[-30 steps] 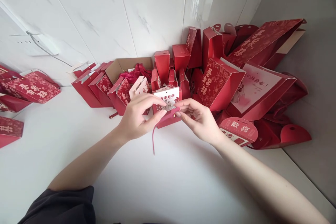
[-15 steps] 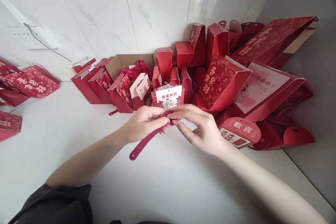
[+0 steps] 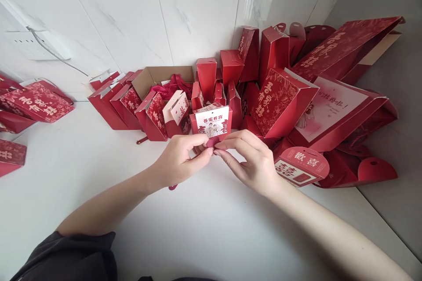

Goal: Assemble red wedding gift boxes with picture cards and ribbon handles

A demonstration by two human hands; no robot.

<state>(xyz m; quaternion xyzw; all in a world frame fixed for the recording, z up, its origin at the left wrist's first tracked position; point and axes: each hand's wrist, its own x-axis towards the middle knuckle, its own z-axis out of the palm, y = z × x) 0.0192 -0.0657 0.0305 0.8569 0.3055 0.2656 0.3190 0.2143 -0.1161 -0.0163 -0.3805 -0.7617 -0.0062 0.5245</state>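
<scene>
Both of my hands meet over the table, pinching a narrow dark red strap [image 3: 212, 142]. My left hand [image 3: 181, 159] is closed on it with thumb and fingers; the strap's other end peeks out below this hand, and its middle stretch is hidden. My right hand [image 3: 252, 162] grips the same end between thumb and fingertips. Whether a fastener sits between the fingertips cannot be made out. Just behind the hands stands a red box with a white printed front [image 3: 212, 120], upright and touched by neither hand.
Red gift boxes crowd along the tiled wall, with a large floral box [image 3: 280, 103] and a round-topped box [image 3: 305, 164] at the right. An open cardboard carton [image 3: 145, 81] holds red ribbon [image 3: 176, 87]. More red boxes [image 3: 39, 101] lie at the far left, below a wall socket [image 3: 39, 46].
The strap's long tail, earlier slanting out toward the lower left, is now mostly hidden behind my left hand. My left hand has turned slightly; both hands stay close together.
</scene>
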